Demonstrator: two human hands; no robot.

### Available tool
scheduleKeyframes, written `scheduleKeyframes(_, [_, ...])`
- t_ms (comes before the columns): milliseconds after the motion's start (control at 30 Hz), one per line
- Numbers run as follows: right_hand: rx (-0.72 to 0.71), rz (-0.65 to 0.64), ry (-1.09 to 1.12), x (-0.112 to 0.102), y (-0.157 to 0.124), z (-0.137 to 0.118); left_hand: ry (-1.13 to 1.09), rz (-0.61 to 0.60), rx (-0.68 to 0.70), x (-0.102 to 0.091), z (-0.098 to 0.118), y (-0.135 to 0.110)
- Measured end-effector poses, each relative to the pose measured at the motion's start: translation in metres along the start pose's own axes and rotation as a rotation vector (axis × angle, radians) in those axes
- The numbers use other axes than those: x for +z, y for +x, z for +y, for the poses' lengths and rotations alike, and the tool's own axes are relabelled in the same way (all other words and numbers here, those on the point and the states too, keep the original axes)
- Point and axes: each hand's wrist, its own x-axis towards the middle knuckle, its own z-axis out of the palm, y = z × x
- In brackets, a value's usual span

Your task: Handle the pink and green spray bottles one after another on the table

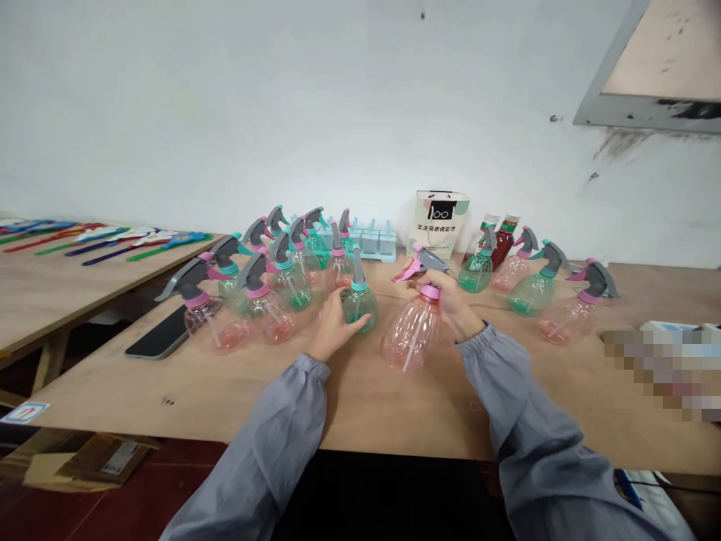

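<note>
My right hand (449, 299) is closed around the neck of a pink spray bottle (410, 334) with a grey and pink trigger head. The bottle tilts, its base toward me and to the left. My left hand (333, 324) is wrapped round the side of a green spray bottle (360, 304), which stands upright with its thumb side facing me. Left of it stands a group of spray bottles, among them a pink one (270, 312) and a green one (293, 285). On the right are several more, including a green bottle (532, 294) and a pink bottle (566, 321).
A phone (158, 334) lies at the left of the wooden table (394, 421). Behind stand a light blue rack (378, 244), a paper bag (438, 225) and red bottles (503, 244). Another table (84, 278) at left holds colourful long items. A blurred patch covers the right edge.
</note>
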Motion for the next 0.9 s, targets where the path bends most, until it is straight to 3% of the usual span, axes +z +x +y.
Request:
scheduleKeyframes(167, [-0.108, -0.015, -0.040, 0.002, -0.001, -0.001, 0.009, -0.003, -0.001, 0.000, 0.000, 0.000])
scheduleKeyframes(433, [-0.107, 0.078, -0.041, -0.014, 0.008, 0.006, 0.004, 0.013, 0.003, 0.001, -0.003, 0.000])
scheduleKeyframes(567, [-0.183, 0.166, -0.274, -0.048, 0.016, 0.008, -0.020, 0.002, 0.003, 0.001, -0.002, 0.000])
scheduleKeyframes(767, [-0.282, 0.603, -0.565, -0.125, -0.001, 0.010, 0.002, -0.009, 0.016, 0.003, -0.002, 0.001])
scheduleKeyframes(900, [-0.344, 0.802, -0.757, -0.164, -0.012, 0.012, -0.017, 0.001, 0.040, 0.004, -0.004, 0.001])
